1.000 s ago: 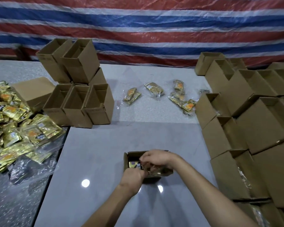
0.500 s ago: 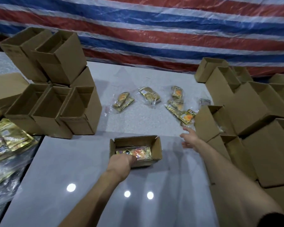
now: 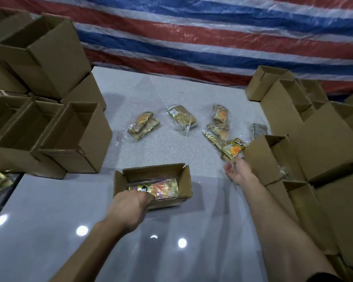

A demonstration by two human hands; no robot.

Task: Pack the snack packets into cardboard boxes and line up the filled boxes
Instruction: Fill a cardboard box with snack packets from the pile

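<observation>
The left hand [image 3: 130, 206] reaches into the small open brown cardboard box [image 3: 186, 180], over the gold-and-orange snack packets [image 3: 163, 189] inside. Its fingers are hidden, so I cannot tell if it grips. The right hand [image 3: 239, 174] is open, with its fingers just at the nearest gold packet bundle in clear plastic [image 3: 232, 149]. I think the loose wrap may slip, or the arm may knock the tilted brown carton [image 3: 271, 157] beside it. The bench [image 3: 171, 251] is glossy pale grey and reflects lamps. Behind it hangs a red, white and blue striped tarpaulin [image 3: 212, 37].
</observation>
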